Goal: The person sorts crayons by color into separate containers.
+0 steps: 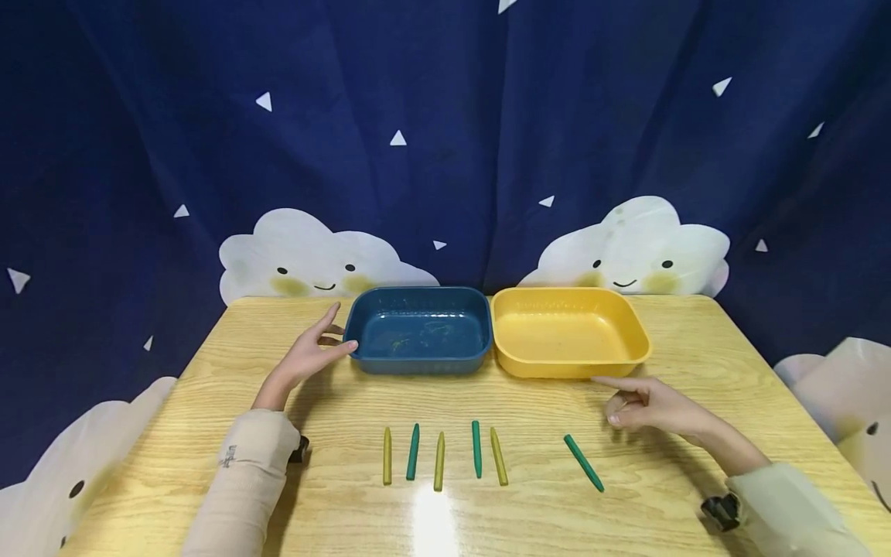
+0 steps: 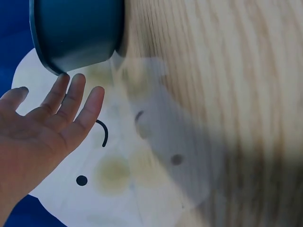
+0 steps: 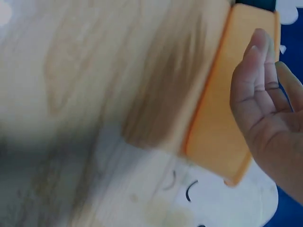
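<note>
Six crayons (image 1: 476, 449) (head cam only) front/front-R of blue tray (image 1: 419, 367). I see L hand (image 1: 306, 360) spread at its L end; R hand (image 1: 654, 405) empty, index out, by adjoining yellow tray (image 1: 574, 370).

The blue bin (image 1: 418, 367) on the left looks like smooth, moulded plastic, its inner floor glossy with faint scuff-like marks. The yellow bin (image 1: 571, 371) on the right also looks like plastic, smooth with a soft sheen. The table (image 1: 522, 526) shows pale wood grain under a shiny finish that mirrors the cloth, with a bright glare on the near side. The yellow crayons (image 1: 439, 462) and green crayons (image 1: 476, 449) look waxy and smooth. The far curtain (image 1: 445, 77) is matt, softly folded cloth; both sleeves (image 1: 244, 480) are matt fabric.
</note>
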Action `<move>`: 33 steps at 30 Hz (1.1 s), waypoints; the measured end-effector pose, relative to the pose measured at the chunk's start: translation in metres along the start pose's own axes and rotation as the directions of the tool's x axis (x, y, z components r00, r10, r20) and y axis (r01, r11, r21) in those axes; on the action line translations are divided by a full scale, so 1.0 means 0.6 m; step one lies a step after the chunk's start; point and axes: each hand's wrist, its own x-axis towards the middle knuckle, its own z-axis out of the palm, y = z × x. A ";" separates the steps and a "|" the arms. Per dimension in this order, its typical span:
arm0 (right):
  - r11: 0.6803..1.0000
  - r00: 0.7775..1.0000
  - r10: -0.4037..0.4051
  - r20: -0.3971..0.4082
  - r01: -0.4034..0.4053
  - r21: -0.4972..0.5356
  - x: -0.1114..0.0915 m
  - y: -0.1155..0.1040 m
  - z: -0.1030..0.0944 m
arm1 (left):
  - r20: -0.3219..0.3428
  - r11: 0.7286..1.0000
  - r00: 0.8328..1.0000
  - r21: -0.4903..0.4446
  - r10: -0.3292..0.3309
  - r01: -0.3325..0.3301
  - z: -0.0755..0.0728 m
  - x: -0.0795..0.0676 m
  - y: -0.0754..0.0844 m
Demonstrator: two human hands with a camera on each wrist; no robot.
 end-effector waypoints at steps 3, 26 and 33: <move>0.998 0.997 -0.019 0.079 0.014 0.063 0.011 0.004 0.004 | 0.020 1.000 0.999 0.009 -0.025 0.025 0.000 0.005 0.001; 0.998 0.978 0.054 0.203 -0.061 0.027 0.041 0.027 0.067 | 0.049 0.998 0.999 0.059 -0.016 0.013 0.017 0.017 -0.008; 1.000 0.991 0.010 0.132 -0.006 -0.028 0.041 0.026 0.079 | 0.059 1.000 0.998 0.013 -0.011 0.010 0.017 0.014 -0.008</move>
